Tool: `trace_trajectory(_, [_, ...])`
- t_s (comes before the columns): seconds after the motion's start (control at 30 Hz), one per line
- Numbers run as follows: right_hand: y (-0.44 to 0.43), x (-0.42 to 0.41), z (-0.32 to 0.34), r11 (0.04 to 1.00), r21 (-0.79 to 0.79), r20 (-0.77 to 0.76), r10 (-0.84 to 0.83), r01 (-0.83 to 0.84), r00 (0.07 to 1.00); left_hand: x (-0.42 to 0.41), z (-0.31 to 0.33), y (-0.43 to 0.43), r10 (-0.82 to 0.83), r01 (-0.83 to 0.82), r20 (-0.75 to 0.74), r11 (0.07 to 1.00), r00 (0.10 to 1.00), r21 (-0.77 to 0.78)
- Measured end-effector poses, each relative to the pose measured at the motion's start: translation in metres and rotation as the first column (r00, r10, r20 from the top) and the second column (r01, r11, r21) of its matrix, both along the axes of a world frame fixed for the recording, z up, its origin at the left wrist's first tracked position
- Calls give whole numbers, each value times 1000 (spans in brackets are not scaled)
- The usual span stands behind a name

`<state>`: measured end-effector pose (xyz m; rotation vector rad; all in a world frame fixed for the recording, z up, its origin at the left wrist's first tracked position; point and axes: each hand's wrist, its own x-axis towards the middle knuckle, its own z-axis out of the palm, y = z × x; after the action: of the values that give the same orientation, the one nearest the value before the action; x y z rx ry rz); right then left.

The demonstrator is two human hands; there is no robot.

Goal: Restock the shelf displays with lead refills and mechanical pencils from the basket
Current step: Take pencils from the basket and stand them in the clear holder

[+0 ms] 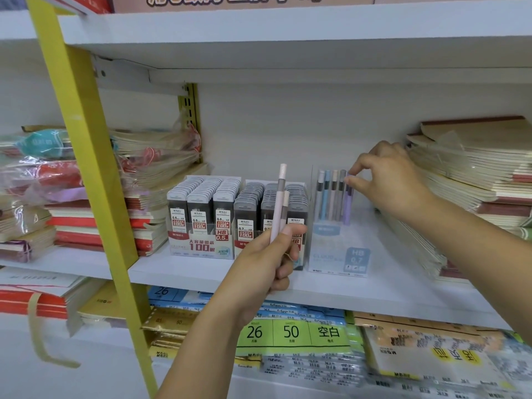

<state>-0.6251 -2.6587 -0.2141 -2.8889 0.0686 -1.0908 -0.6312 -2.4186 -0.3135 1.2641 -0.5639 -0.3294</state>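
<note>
Head view: right hand point(385, 180) pinches pencil point(348, 207) beside notebooks point(475, 168).

Lower ends of held pencils point(277, 208) hidden.

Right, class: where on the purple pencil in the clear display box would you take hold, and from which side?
Pinch the top of the purple pencil, coming from above-right. It stands upright at the row's right end, its lower part sunk in the clear display box, other pencils close on its left; only the top is free. The right hand pinches there.
</note>
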Motion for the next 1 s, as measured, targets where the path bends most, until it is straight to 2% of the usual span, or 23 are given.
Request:
trace_trajectory(0.07, [15,-11,2,995,25,80,91,-94,993,0,1,0,-22,22,-1,1000,1000,-13])
trace_trajectory(0.13, [37,-25,4,929,232,82,278,-289,957,-1,2,0,-45,45,3,999,999,-19])
trace_trajectory(0.2, [59,-36,5,719,562,-12,502,-409,865,-3,3,0,-68,68,8,997,998,-22])
trace_trajectory(0.27, [73,-39,2,554,725,-54,637,-408,769,-4,4,-1,-88,88,19,996,996,-18])
trace_trajectory(0.33, [80,-37,-4,494,776,-36,655,-392,754,-6,4,-2,-106,106,28,994,994,-13])
trace_trajectory(0.4, [81,-36,-5,435,809,54,615,-395,787,-6,3,-1,-111,111,28,994,993,-6])
trace_trajectory(0.53, [60,-34,16,377,794,330,392,-478,858,-2,-1,2,4,-10,60,995,998,101])
trace_trajectory(0.6, [45,-34,30,440,717,453,296,-541,841,0,-4,4,70,-82,82,985,994,149])
trace_trajectory(0.67, [32,-31,38,548,625,486,283,-555,827,1,-5,5,114,-131,106,976,988,171])
trace_trajectory(0.73, [24,-24,37,642,563,446,295,-521,845,2,-3,4,138,-155,117,977,984,150])
trace_trajectory(0.83, [16,-12,26,786,466,294,296,-406,909,2,-1,1,163,-174,109,980,981,99])
trace_trajectory(1.0, [10,-1,6,875,359,173,280,-325,944,3,-2,-2,173,-181,119,981,978,62])
